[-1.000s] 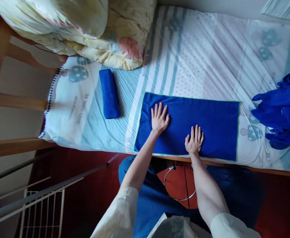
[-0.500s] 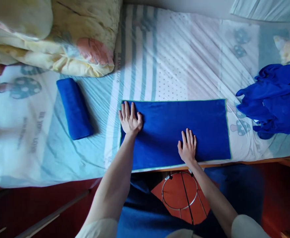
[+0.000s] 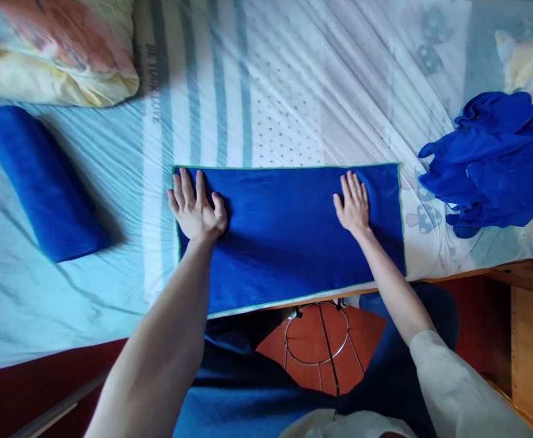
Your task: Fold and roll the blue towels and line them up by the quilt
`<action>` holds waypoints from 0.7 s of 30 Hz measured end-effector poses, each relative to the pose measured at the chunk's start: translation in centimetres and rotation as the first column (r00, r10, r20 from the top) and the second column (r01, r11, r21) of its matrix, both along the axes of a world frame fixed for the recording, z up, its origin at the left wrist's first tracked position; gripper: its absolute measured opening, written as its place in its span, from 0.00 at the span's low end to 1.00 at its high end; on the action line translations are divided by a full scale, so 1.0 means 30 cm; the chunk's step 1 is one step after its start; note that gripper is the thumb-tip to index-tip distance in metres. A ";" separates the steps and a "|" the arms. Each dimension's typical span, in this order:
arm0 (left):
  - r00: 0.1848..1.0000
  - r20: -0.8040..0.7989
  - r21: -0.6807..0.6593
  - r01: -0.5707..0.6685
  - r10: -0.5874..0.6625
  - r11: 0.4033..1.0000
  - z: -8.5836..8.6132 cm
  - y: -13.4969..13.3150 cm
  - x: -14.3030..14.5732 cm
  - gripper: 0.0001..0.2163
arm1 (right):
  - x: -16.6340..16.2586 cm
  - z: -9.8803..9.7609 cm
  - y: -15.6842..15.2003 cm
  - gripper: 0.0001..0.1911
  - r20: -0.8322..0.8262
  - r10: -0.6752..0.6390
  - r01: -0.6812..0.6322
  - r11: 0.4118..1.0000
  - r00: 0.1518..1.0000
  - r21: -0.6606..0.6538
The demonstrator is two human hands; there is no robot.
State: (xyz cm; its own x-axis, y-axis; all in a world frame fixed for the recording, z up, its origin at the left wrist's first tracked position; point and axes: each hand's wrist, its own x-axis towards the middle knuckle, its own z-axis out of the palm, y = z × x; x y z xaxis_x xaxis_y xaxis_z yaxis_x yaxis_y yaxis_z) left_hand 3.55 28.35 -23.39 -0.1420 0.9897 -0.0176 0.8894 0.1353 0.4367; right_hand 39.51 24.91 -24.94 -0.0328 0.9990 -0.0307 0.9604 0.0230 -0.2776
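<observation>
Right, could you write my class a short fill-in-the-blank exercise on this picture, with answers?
1. The left hand and right hand rest on a flat, ____-coloured cloth.
2. The thin edging of that cloth is ____.
3. The compact cloth bundle lies to the person's ____.
4. The crumpled cloth lies to the person's ____.

Missing words: blue; green; left; right.

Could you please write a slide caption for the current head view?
Left hand and right hand rest on a flat blue cloth between a blue roll and a blue heap.

Left fingers and right fingers extend forward, palm-down.
</observation>
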 end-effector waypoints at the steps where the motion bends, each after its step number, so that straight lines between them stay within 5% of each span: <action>1: 1.000 -0.013 0.002 0.001 -0.001 1.000 0.000 -0.001 0.001 0.30 | 0.065 -0.010 0.008 0.33 0.025 -0.041 0.040 0.999 0.999 0.020; 7: 1.000 -0.026 -0.006 0.002 -0.002 1.000 -0.010 -0.005 -0.004 0.30 | 0.314 -0.064 0.083 0.34 0.076 -0.186 0.176 0.976 0.980 0.125; 14: 1.000 -0.025 -0.033 0.016 -0.017 0.999 0.015 -0.005 0.001 0.31 | 0.305 -0.031 0.038 0.34 0.108 -0.150 0.138 0.984 0.983 0.109; 19: 0.988 0.019 -0.060 0.152 -0.151 0.987 0.042 -0.267 0.069 0.30 | 0.272 0.037 -0.232 0.33 0.092 -0.043 0.043 0.999 0.995 0.010; 21: 0.993 0.028 -0.064 0.116 -0.114 0.991 0.035 -0.402 0.091 0.30 | 0.297 0.051 -0.338 0.32 0.070 -0.008 0.010 0.999 0.998 -0.030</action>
